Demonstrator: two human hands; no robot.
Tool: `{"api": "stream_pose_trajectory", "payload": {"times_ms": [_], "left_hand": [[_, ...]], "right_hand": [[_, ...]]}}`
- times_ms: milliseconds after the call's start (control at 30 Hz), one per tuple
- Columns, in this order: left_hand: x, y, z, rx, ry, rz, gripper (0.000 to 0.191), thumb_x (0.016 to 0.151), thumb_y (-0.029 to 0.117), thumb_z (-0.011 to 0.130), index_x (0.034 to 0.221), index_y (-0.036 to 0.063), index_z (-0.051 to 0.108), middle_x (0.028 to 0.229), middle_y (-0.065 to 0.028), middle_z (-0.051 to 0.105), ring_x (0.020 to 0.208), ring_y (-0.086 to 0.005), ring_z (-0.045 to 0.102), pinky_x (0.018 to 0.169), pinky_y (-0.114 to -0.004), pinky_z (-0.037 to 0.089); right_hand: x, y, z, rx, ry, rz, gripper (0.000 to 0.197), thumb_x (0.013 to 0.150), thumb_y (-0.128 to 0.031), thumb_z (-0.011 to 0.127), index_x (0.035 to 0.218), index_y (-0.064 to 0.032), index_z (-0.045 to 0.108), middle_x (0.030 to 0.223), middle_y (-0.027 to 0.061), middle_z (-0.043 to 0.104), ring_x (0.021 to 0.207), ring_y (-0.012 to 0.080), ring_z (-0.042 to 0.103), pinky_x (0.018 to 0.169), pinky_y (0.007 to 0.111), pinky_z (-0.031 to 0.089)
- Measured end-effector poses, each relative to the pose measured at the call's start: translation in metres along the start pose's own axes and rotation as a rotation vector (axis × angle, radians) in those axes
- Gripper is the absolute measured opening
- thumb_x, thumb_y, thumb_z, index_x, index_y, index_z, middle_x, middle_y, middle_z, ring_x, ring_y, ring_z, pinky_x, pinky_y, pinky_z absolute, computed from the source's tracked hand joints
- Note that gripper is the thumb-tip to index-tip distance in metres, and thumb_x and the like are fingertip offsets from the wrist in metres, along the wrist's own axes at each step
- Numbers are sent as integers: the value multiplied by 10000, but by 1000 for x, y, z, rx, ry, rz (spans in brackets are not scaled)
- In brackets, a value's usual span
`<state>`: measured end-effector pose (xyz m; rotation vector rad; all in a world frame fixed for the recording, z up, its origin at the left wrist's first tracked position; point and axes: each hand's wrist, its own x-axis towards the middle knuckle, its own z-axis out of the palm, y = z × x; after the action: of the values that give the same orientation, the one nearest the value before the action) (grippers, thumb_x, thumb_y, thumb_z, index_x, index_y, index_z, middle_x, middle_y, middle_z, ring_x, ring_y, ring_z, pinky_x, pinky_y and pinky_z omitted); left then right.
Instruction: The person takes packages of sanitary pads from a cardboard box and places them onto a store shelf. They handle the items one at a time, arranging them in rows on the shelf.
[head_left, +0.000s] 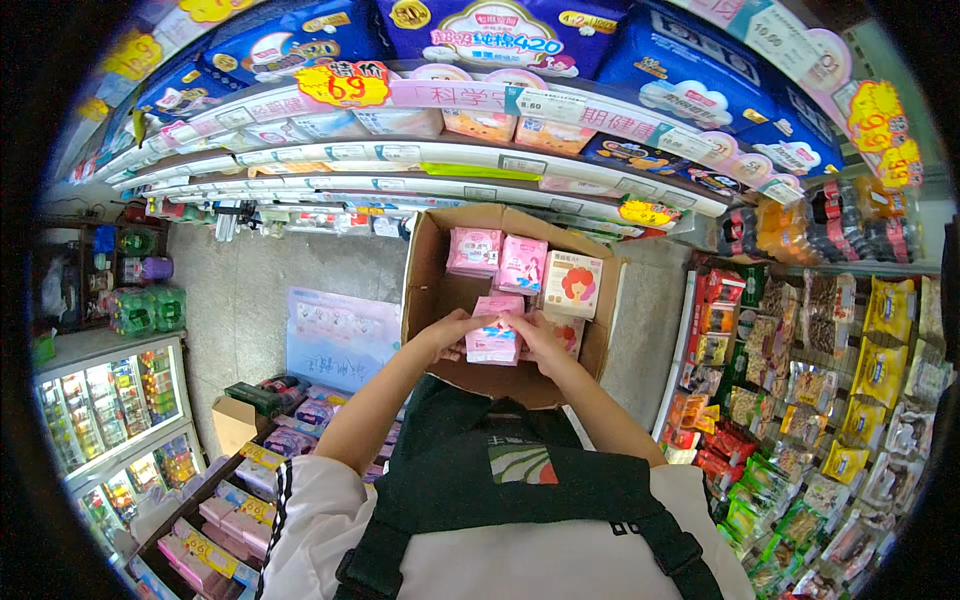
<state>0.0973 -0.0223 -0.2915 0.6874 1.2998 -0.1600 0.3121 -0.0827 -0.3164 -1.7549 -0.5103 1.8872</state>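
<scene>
A pink soft pack of sanitary pads (493, 346) is held between both hands over an open cardboard box (429, 277). My left hand (452, 335) grips its left side, the thumb lying on the top. On its right side, my right hand (541, 339) holds it with thumb and fingers near the upper part. Inside the box, two more pink packs (523, 262) lie beyond the hands. A cream pack with a red-haired figure (573, 285) lies at the box's right wall, and a similar one is partly hidden behind my right hand.
Shelves (480, 160) of packaged pads with price tags rise ahead. A pegboard rack of snack bags (806, 390) stands at the right. At the left are a glass-door drinks cooler (112, 405), a blue-pink board (341, 330) on the floor and a low display of pad packs (232, 514).
</scene>
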Motion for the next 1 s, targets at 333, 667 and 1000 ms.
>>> {"api": "stream_pose_trajectory", "payload": {"times_ms": [333, 667, 1000], "left_hand": [[-165, 73, 20, -128, 134, 779, 422, 938, 225, 797, 1190, 60, 502, 999, -60, 671, 874, -116, 669, 715, -299, 565], [-269, 155, 44, 195, 345, 1540, 859, 762, 52, 905, 1476, 27, 429, 1340, -140, 590, 1284, -257, 581, 1087, -402, 476], [-335, 239, 56, 508, 809, 2028, 836, 702, -159, 697, 1484, 47, 484, 1457, -196, 534, 1344, -381, 526, 1115, -419, 437]], "right_hand": [[-133, -129, 7, 99, -92, -619, 834, 910, -297, 800, 1504, -48, 269, 1397, 204, 514, 1246, 281, 591, 989, 414, 537], [-231, -233, 3, -59, -160, -1422, 932, 871, -110, 816, 1530, -104, 156, 1655, 241, 239, 1466, 301, 374, 1168, 431, 377], [-251, -333, -1, -217, 198, -2101, 788, 801, -36, 866, 1341, -93, 295, 1564, 315, 383, 1428, 379, 466, 1169, 468, 391]]}}
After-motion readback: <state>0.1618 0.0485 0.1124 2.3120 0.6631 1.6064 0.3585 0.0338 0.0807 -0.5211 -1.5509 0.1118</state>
